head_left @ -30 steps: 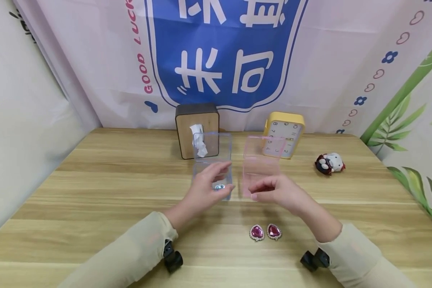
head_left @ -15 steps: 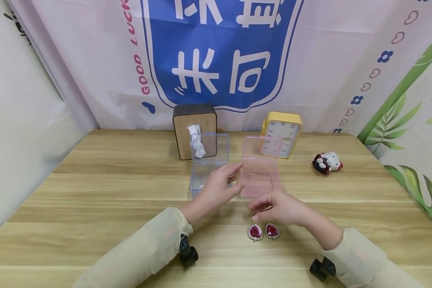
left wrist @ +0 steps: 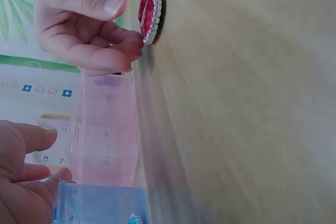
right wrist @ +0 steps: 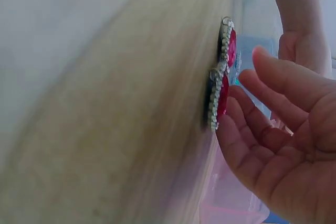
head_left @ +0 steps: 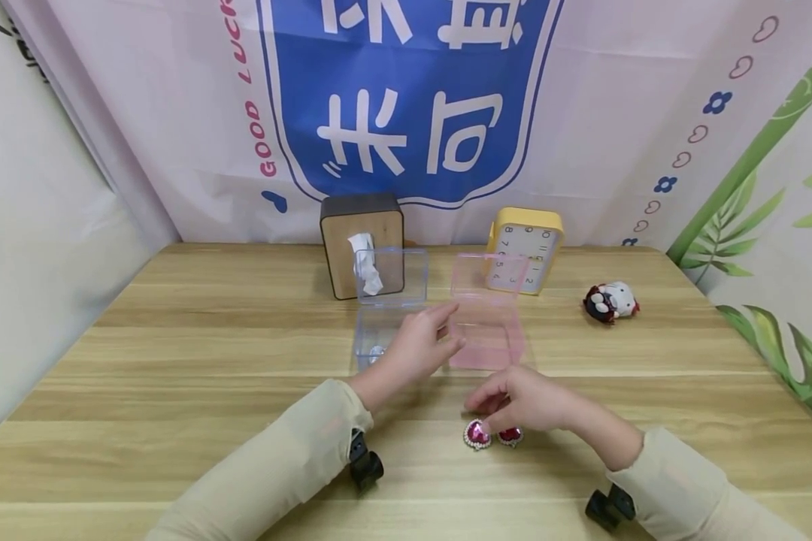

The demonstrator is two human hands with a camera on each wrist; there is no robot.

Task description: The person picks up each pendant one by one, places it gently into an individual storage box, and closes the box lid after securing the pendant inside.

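Two red heart-shaped gem pendants edged with clear stones lie side by side on the table, the left one [head_left: 476,434] and the right one [head_left: 511,436]. My right hand [head_left: 534,402] is over them, thumb and fingers apart; in the right wrist view its fingertips reach the nearer pendant [right wrist: 222,95], and contact cannot be told. My left hand [head_left: 416,346] hovers between the two boxes with relaxed fingers and holds nothing. Behind it stands a clear blue box [head_left: 363,330] with its lid raised and a pale blue gem [head_left: 377,352] inside. A clear pink box [head_left: 490,359], lid also raised, stands to its right.
At the back of the wooden table [head_left: 210,421] stand a wooden-faced tissue box [head_left: 338,255] and a yellow clock [head_left: 548,222]. A small plush doll [head_left: 612,300] lies on the right. A printed cloth [head_left: 602,135] hangs behind.
My right hand has moved from the pink box toward me, down to the red pendants. My left hand has shifted right, away from over the blue box.
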